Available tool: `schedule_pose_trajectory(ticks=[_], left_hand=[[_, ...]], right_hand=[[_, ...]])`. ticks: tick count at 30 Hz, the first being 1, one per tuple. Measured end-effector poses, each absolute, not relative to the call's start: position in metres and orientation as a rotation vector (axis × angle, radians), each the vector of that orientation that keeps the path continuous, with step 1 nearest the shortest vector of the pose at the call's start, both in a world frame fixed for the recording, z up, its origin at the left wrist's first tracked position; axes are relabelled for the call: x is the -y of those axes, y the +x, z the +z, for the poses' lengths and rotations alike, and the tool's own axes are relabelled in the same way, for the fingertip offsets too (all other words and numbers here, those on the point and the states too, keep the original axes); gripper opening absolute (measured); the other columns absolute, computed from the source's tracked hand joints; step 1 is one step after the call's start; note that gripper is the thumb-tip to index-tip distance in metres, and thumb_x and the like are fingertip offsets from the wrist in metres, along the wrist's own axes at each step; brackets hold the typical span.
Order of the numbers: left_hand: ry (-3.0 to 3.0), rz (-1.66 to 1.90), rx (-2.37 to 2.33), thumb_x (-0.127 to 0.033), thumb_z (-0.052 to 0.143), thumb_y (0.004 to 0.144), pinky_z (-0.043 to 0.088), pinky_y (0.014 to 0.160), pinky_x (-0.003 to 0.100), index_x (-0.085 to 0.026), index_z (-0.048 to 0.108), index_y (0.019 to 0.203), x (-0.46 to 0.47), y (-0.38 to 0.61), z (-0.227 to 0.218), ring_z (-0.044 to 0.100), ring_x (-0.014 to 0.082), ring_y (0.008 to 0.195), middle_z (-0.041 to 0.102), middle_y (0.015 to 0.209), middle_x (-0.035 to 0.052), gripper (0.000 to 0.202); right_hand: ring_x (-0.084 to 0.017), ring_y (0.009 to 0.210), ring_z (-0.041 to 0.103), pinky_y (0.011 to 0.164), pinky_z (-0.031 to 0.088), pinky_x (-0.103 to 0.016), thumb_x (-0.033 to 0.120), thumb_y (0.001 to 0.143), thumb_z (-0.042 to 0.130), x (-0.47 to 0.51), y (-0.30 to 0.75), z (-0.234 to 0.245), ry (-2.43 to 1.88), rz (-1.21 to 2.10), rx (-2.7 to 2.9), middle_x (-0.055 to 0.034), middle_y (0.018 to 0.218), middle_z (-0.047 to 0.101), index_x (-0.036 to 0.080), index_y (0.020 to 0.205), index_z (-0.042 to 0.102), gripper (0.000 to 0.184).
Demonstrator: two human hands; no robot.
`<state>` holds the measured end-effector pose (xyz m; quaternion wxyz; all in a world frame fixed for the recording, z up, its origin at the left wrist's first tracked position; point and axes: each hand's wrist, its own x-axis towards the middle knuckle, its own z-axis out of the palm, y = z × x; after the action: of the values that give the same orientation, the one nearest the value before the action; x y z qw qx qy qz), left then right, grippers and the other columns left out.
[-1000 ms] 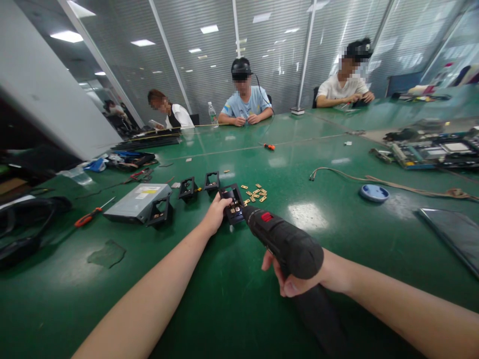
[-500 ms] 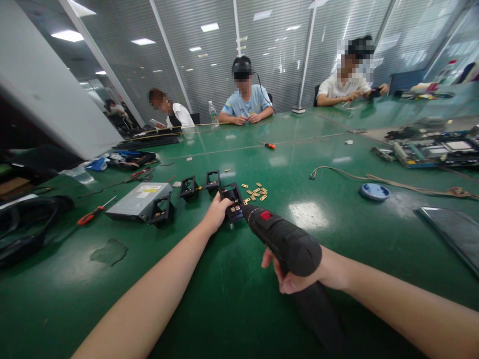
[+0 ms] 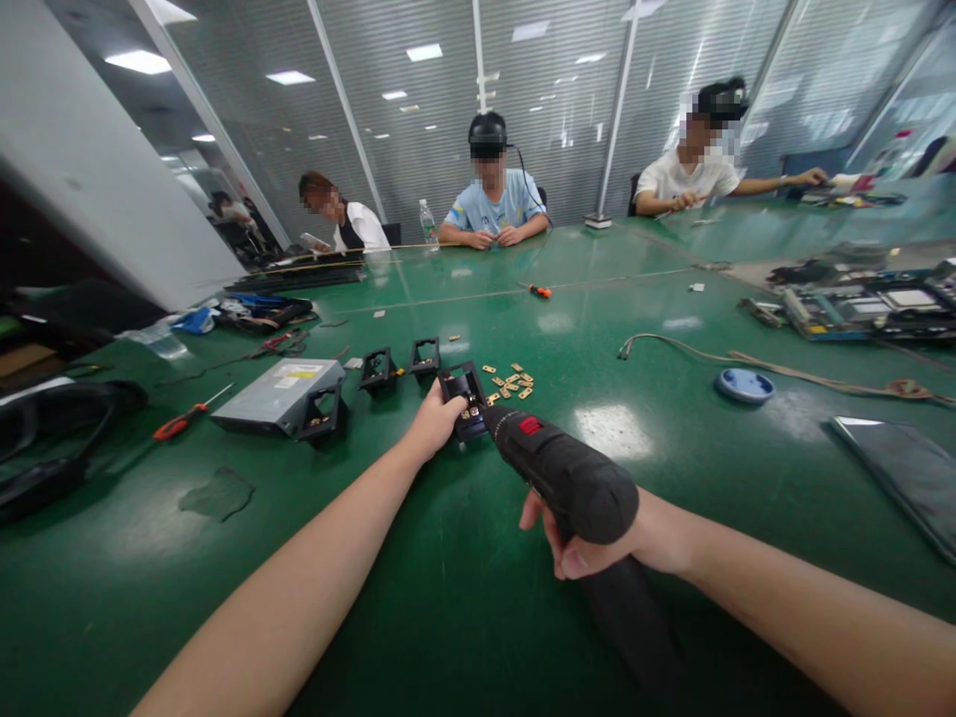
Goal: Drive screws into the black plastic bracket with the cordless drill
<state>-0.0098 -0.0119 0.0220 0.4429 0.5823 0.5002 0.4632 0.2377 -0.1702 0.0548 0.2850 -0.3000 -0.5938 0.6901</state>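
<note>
My left hand [image 3: 433, 418] is closed on the side of a black plastic frame [image 3: 472, 426] on the green table. Small brass-coloured pieces show inside that frame. Around the grip of a black cordless drill [image 3: 560, 463] my right hand [image 3: 572, 548] is wrapped. The drill's nose points into the frame; whether its tip touches a screw is too small to tell. Just beyond lie several small brass plates [image 3: 515, 380]. More black frames stand to the left: one [image 3: 425, 358], another [image 3: 377, 371], and a third [image 3: 324, 413] against a silver disc drive [image 3: 280, 393].
An orange-handled screwdriver [image 3: 179, 423] lies at left, another [image 3: 538, 291] farther off. On the right are a blue round lid [image 3: 745, 384], a cable [image 3: 694, 346], a dark flat panel [image 3: 896, 478] and circuit boards [image 3: 873, 304]. People sit across the table [image 3: 418, 597].
My hands, the drill and the held frame stay almost in place. At the far right, a co-worker's arm has stretched out towards the things on the table.
</note>
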Motion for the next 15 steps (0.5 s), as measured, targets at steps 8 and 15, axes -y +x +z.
schedule_pose_trajectory(ticks=[8,15], left_hand=[[1.484,1.156,-1.271,-0.028,0.073,0.067,0.053,0.105,0.047,-0.021,0.064,0.106,0.011,-0.0104,0.0203,0.066,0.0252,0.098,0.071,0.099,0.0029,0.04],[1.493,1.161,-1.28,-0.025,0.073,0.066,0.052,0.106,0.048,-0.021,0.064,0.104,0.0105,-0.0111,0.0205,0.065,0.026,0.099,0.07,0.097,0.0036,0.04]], right_hand=[[-0.019,0.068,0.071,0.065,0.055,-0.03,0.028,0.059,0.101,0.1684,0.2379,0.0514,-0.776,1.867,1.57,-0.0006,0.076,0.074,0.014,0.098,0.074,0.049],[-0.02,0.067,0.072,0.065,0.055,-0.03,0.031,0.062,0.099,0.1702,0.2377,0.0545,-0.766,1.84,1.572,-0.001,0.076,0.074,0.014,0.098,0.074,0.048]])
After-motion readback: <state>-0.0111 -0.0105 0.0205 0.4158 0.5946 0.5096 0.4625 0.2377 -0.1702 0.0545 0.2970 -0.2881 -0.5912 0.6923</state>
